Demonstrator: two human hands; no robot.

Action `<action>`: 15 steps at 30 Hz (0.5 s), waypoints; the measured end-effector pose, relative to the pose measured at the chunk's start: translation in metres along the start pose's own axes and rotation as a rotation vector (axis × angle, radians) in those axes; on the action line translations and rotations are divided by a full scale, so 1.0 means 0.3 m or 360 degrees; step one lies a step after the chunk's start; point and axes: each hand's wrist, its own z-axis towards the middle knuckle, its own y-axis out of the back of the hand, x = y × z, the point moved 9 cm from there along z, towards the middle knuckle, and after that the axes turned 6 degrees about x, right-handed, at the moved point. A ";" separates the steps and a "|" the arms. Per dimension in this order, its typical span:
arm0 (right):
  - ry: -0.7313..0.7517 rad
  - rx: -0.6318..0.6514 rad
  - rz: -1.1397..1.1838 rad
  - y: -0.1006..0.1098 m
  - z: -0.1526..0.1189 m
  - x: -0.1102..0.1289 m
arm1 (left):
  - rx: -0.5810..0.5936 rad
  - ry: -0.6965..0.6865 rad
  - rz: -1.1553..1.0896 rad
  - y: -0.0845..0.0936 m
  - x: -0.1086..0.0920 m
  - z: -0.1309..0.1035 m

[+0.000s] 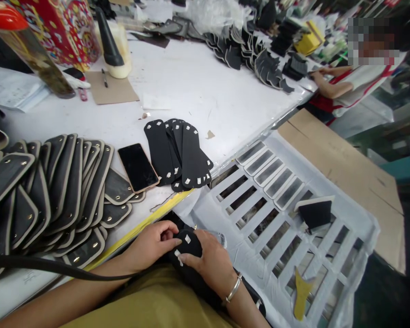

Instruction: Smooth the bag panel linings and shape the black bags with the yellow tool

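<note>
Over my lap lies a black rounded piece (190, 240) with small white patches near its end. My right hand (213, 259) wraps round its right side, the thumb pressed beside one white patch. With fingers curled and thumb against the near edge, my left hand (153, 243) pinches the piece from the left; the fingertips are partly hidden. Just beyond, on the white table, several black pieces (189, 150) with similar white patches lie fanned out. A phone (138, 167) rests left of them, partly over a large pile of dark, pale-edged pieces with metal studs (63, 187).
A white slatted rack (259, 232) at right bears a row of grey strips (269, 175), a black block (315, 213) and a yellow scraper-like tool (302, 294). Cardboard (348, 177) lies beyond. A bottle (34, 54) and glue-like container (118, 50) stand back left. Another person (348, 86) works at far right.
</note>
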 end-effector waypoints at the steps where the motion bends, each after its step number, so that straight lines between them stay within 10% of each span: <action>1: 0.0006 -0.0004 0.0008 0.002 0.000 -0.001 | -0.0009 0.0006 -0.0013 0.001 -0.003 0.000; 15: 0.0137 -0.0022 0.0138 0.018 0.003 0.009 | 0.0067 -0.0106 -0.0061 -0.015 -0.022 0.062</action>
